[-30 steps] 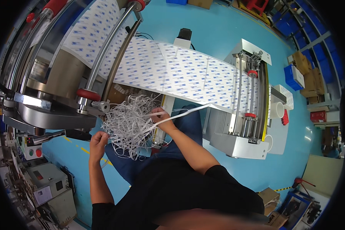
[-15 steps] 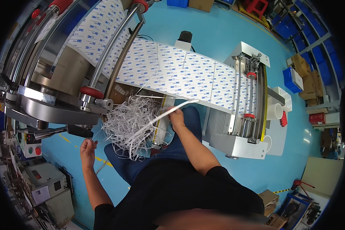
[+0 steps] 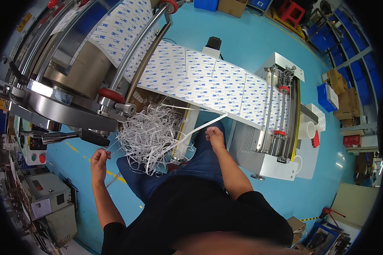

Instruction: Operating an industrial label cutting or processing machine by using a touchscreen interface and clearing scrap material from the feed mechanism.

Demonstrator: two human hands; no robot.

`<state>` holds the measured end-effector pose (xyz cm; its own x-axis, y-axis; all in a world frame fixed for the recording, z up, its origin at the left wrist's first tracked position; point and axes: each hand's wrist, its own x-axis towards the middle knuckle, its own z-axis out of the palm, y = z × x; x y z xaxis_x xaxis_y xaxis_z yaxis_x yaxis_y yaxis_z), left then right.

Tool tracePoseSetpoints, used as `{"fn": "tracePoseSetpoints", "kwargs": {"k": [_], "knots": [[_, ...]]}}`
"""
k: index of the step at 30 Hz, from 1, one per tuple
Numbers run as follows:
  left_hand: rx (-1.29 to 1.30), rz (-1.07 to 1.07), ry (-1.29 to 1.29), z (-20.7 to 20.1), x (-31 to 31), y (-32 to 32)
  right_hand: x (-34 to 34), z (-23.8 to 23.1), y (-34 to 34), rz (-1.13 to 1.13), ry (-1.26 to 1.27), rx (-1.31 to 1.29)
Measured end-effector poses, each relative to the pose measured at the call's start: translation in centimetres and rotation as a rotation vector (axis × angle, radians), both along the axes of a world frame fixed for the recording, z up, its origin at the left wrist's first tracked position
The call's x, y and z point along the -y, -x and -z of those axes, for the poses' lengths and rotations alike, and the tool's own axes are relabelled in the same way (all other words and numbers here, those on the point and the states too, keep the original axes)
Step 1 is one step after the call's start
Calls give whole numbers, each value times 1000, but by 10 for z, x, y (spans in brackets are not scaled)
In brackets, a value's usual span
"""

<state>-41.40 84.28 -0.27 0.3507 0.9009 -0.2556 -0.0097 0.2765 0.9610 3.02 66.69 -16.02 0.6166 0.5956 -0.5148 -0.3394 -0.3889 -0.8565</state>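
Observation:
My left hand (image 3: 99,163) is raised beside the dark end of a metal lever (image 3: 94,137), its fingers pinched together; a thin pale bit shows at the fingertips, too small to name. Over my thigh, my right hand (image 3: 215,137) is curled closed, with nothing visible in it. Just above it, a white strip (image 3: 208,123) slants from the edge of a printed white sheet web (image 3: 200,80) down toward a tangled heap of narrow white strips (image 3: 151,136). The heap lies between my knees and the machine, and the strip is apart from my hand.
The web runs from the steel rollers (image 3: 140,40) on the left to a grey roller unit (image 3: 272,148) on the right. A control box with green and red buttons (image 3: 41,158) stands at the left. White rolls (image 3: 306,130) sit beyond the roller unit.
My right hand has moved away from the white strip, to the right and lower. The strip now hangs from the web's edge. My left hand has shifted slightly up, still near the lever end.

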Motion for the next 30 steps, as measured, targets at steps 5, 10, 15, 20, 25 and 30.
{"fn": "tracePoseSetpoints", "kwargs": {"k": [5, 10, 15, 20, 25, 30], "knots": [[-43, 58, -75, -19, 1, 6, -1, -6, 1, -35, 31, -45], [-219, 113, -71, -30, -5, 29, -3, -10, 4, -34, 33, -56], [-161, 102, -2, -11, -25, 78, -19, -8, 16, -33, 39, -71], [67, -64, 217, 37, -60, 129, -56, 8, 43, -34, 26, -65], [180, -137, 355, 95, -78, 152, -76, 19, 53, -35, 19, -52], [226, -296, 517, 121, -84, 129, -78, 22, 54, -28, 6, -57]]}}
